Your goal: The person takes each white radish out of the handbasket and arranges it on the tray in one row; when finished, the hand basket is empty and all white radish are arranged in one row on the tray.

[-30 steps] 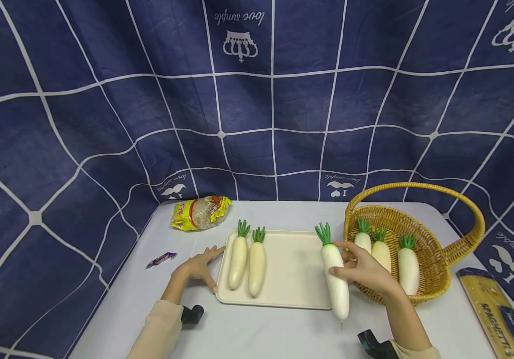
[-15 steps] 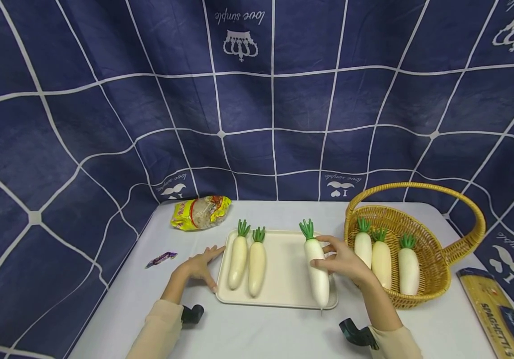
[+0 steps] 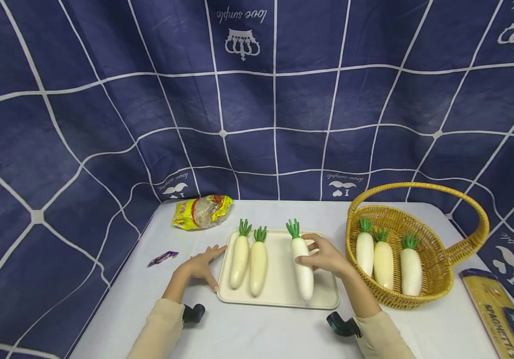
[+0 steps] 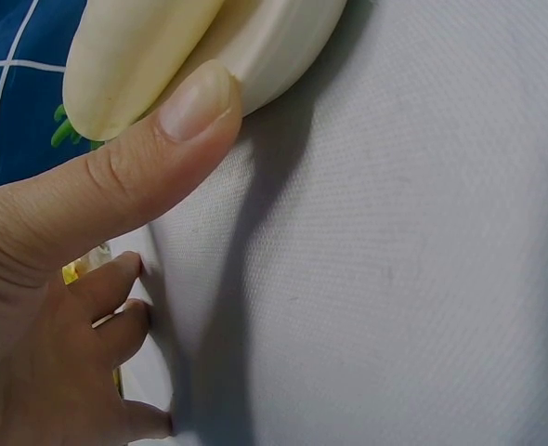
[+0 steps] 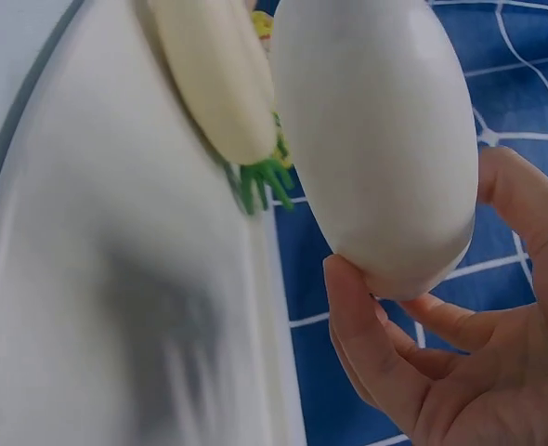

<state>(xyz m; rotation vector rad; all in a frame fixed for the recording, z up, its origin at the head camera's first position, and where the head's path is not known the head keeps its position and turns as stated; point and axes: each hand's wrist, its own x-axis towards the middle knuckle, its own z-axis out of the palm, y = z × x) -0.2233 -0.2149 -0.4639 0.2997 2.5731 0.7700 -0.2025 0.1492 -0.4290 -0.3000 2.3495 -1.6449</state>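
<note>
My right hand [image 3: 326,257] grips a white radish [image 3: 303,271] with green leaves, thumb on one side and fingers on the other. This radish overlaps the right half of the cream tray [image 3: 279,302], and a shadow shows on the tray beneath it in the right wrist view. Two paler radishes, one at the left [image 3: 239,262] and one beside it [image 3: 258,269], lie side by side in the tray's left half. My left hand [image 3: 197,269] rests spread at the tray's left edge, its thumb [image 4: 195,107] at the near corner in the left wrist view.
A wicker basket [image 3: 447,259] with a tall handle stands to the right, holding three more radishes. Beyond it lies a spaghetti pack [image 3: 499,309]. A yellow food bag [image 3: 203,212] sits at the back left, and a small purple wrapper [image 3: 163,258] lies left of the tray.
My right hand has carried the white radish leftward, from the tray's right edge near the basket to over its right half. The left hand has stayed in place.
</note>
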